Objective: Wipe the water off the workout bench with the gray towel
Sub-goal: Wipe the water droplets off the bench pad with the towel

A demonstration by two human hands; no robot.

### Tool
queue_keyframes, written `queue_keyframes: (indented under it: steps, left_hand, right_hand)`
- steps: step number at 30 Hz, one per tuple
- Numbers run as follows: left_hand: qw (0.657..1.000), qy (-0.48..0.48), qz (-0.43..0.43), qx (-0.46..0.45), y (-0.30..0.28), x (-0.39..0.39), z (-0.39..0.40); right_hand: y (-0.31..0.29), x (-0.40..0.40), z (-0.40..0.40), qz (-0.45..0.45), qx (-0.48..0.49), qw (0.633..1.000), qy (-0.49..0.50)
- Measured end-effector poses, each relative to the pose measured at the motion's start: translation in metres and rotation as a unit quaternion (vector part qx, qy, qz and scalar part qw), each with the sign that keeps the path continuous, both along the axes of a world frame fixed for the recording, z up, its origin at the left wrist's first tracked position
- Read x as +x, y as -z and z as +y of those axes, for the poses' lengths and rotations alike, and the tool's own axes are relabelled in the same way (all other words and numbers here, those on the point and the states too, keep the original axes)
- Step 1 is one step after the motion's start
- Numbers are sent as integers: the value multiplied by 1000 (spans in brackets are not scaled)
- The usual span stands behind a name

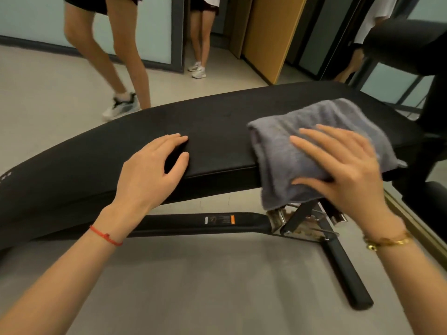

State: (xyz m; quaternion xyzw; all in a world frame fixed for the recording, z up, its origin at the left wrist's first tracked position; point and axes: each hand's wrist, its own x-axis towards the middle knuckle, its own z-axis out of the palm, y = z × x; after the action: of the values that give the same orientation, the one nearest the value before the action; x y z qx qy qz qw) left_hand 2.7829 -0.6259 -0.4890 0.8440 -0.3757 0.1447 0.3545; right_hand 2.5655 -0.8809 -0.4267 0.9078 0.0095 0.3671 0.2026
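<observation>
- Pale grey smooth floor [217,286] fills the near field
- Wooden tan door panel [271,37], far side, upper right of centre
- Bare legs of a person in dark shorts [106,56], upper left, mid-stride; white-and-black sneaker [123,106] on the floor
- Second pair of legs [202,37] beyond, in white sneakers [197,70]
- Frosted pale-green wall panels with dark grey frames [36,18] along the far side

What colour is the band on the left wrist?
Red: a thin cord band on the left wrist, clearest in the head view, the only one given.
</observation>
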Motion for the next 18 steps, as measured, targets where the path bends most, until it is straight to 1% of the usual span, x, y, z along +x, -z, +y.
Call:
queue_keyframes:
  steps: [2,4,7,9,11,13,16,18]
  left_hand:
    - [1000,-2,1,-2,0,0,0]
    - [1000,-3,-1,-4,0,-2,-2]
    - [1000,-11,0,-5,-2,-5,-5]
    - [1000,-13,3,-4,-4,-6,-8]
    - [1000,-4,9,-1,-8,-8,-12]
    - [1000,12,10,6,-15,-10,-20]
    - [999,38,11,16,-24,-12,-35]
    - [999,43,8,20,-24,-14,-41]
  right_hand:
    - [-2,-6,-4,-17,24,999,27]
    - [5,6,11,-32,31,998,34]
    - [21,33,43,-31,26,999,11]
    - [24,40,48,-16,9,1000,-13]
    - [17,29,35,14,-28,999,-39]
    - [7,8,9,26,-35,998,-33]
    - [-9,-26,-28,6,14,1000,25]
    - [-11,-33,-38,-17,31,999,41]
